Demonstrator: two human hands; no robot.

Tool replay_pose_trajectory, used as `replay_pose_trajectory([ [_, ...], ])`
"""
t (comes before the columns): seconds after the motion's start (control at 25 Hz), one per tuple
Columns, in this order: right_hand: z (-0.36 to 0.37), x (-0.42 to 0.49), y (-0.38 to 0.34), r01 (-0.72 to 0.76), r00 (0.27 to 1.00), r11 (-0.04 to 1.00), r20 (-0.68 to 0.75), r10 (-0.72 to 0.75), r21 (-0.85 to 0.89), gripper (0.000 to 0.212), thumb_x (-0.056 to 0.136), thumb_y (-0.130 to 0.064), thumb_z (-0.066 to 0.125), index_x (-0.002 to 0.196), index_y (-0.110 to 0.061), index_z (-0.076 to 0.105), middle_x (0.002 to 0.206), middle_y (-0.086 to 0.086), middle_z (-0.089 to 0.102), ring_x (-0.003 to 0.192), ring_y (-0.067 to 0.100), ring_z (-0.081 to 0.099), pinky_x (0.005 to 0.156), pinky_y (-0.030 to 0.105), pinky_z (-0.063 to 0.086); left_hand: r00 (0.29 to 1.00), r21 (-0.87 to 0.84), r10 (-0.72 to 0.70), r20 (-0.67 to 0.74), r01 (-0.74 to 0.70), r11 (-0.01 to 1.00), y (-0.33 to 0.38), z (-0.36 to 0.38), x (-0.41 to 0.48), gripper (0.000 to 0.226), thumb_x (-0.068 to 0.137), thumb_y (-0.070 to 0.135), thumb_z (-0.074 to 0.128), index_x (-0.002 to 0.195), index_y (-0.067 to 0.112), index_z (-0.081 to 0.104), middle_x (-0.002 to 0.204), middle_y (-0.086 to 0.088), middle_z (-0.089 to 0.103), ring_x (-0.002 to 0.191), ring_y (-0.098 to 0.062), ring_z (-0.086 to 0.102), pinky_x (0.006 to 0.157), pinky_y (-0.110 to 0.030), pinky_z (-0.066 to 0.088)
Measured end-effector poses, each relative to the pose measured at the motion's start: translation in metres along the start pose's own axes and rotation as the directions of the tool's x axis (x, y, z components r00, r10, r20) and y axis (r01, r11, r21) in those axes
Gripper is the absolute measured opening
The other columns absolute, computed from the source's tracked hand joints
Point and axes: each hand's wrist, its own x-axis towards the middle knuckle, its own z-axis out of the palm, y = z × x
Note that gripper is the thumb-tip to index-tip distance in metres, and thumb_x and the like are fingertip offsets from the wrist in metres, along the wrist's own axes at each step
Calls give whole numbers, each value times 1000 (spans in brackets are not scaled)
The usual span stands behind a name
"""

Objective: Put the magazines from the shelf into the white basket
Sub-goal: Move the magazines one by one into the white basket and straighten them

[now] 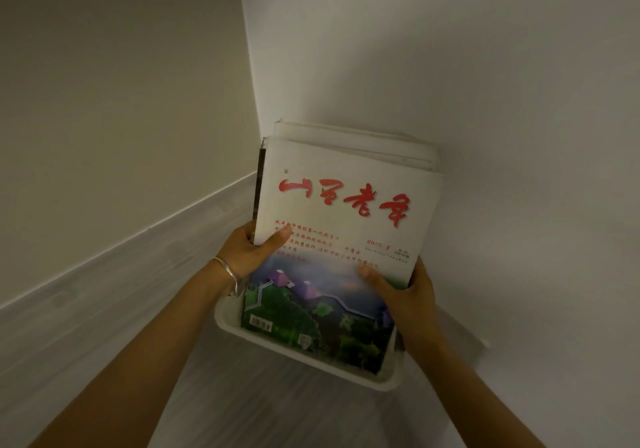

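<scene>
Both hands hold the magazine stack [346, 212]. Left hand [246, 250] grips the left edge with its thumb on the top cover, and there's a silver bracelet [227, 271] on that wrist. Right hand [405, 295] grips the lower right edge, thumb on the cover too. The stack is tilted, lower end inside the white basket [228, 323] rim; can't tell if it touches bottom. The basket sits on a grey wood-grain floor [104, 309], beside a white panel [485, 101].
</scene>
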Motion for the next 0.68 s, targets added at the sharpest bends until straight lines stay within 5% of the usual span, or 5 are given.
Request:
replay_pose_trajectory([
  [0.08, -10, -13, -4, 44, 998, 999, -39, -43, 11, 62, 63, -31, 75, 118, -19, 49, 118, 5, 63, 84, 28, 59, 62, 29, 59, 999, 20, 37, -5, -37, 999, 6, 8, -3, 35, 80, 31, 62, 113, 19, 57, 119, -10, 62, 104, -23, 58, 82, -38, 50],
  [0.24, -34, -38, -8, 112, 983, 994, -151, -108, 16, 54, 64, -24, 76, 111, -27, 49, 107, -15, 62, 93, 4, 62, 61, 17, 57, 989, 118, 142, 50, -147, 982, 25, 30, -11, 43, 80, 32, 62, 119, 15, 54, 124, -12, 60, 108, -23, 58, 80, -32, 47],
  [0.52, -88, -72, -3, 84, 951, 996, -298, -81, -3, 66, 57, -32, 75, 116, -20, 49, 108, -10, 62, 95, 7, 63, 64, 28, 60, 959, 134, 94, 267, -134, 982, 35, 96, -20, 44, 77, 39, 63, 115, 17, 54, 123, -8, 61, 105, -20, 57, 77, -29, 48],
  [0.68, -102, -75, 10, 95, 940, 995, -327, -93, -10, 65, 58, -30, 76, 115, -23, 46, 107, -12, 60, 94, 8, 62, 64, 22, 59, 945, 147, 62, 321, -114, 982, 30, 115, -15, 43, 79, 36, 62, 116, 16, 54, 124, -11, 60, 111, -26, 56, 84, -35, 47],
])
